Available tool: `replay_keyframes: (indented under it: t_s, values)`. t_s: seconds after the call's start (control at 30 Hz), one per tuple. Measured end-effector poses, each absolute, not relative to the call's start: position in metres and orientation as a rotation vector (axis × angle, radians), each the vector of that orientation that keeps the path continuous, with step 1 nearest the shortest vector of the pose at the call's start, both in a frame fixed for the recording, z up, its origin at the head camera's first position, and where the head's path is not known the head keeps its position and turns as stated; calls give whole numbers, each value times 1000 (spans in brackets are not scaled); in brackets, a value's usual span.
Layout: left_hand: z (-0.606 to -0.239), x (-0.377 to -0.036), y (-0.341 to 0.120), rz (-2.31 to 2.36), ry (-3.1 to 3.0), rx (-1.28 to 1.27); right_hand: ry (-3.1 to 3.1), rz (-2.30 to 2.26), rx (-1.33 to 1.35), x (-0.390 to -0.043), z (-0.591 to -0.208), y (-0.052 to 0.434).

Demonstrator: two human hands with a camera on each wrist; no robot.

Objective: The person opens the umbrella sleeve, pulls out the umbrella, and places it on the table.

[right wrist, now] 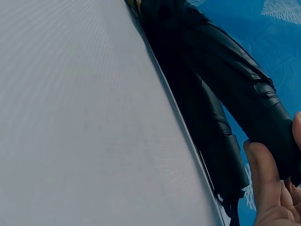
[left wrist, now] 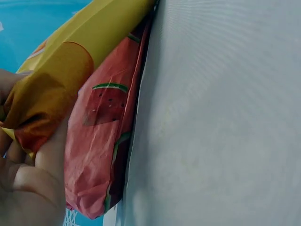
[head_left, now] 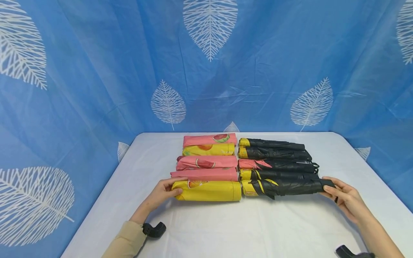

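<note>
Two neat columns on the desk (head_left: 96, 200), set toward its back edge: fruit-print sleeves in pink and yellow on the left, folded umbrellas on the right, laid end to end in pairs, apparently so each sleeve faces its umbrella. Nearest the front edge, a yellow sleeve (head_left: 208, 190) and, just beside its right end, a black umbrella (head_left: 287, 187) with a yellow tip. Left hand (head_left: 162, 193) at the outer end of the yellow sleeve, fingers loosely curled round it with the thumb on top, seemingly to steady or square it against the row; from the left wrist, the end of that sleeve (left wrist: 51, 101) against the palm, a pink watermelon sleeve (left wrist: 101, 141) lying just behind it. Right hand (head_left: 345, 199) at the far end of the black umbrella, fingers curled round its handle end (right wrist: 270, 122), thumb beneath, seemingly keeping it in line with the sleeve. Both hands partly closed in a light grip, not spread. Blue leaf-print cloth (head_left: 80, 71) behind and at the sides.
</note>
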State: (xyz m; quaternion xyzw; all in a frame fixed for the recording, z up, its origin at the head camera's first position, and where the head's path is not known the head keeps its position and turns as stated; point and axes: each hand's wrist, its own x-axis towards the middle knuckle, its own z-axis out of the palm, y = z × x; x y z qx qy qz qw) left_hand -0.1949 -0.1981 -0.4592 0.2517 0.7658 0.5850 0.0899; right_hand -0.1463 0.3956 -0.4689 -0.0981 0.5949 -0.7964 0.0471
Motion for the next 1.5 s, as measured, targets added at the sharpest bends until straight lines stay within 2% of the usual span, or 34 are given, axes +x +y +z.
replay_keyframes:
  t_s: [0.33, 0.47, 0.63, 1.03, 1.3, 1.5]
  values:
    - [-450, -187, -193, 1597, 2404, 702, 1985, -2235, -157, -154, -470, 397]
    - [-464, -194, -197, 1532, 2454, 676, 2265, -1999, 11, -156, -470, 398]
    - [-464, -193, -196, 1485, 2489, 708, 2582, -1645, 89, -156, -472, 395]
    - [-462, -190, -192, 1287, 2648, 712, 2921, -1151, 50, -152, -460, 387]
    - [-447, -183, -192, 1275, 2787, 858, 3028, -971, 32, -149, -450, 394]
    - [-432, -198, -208, 1358, 2853, 814, 3090, -930, 27, -160, -437, 408]
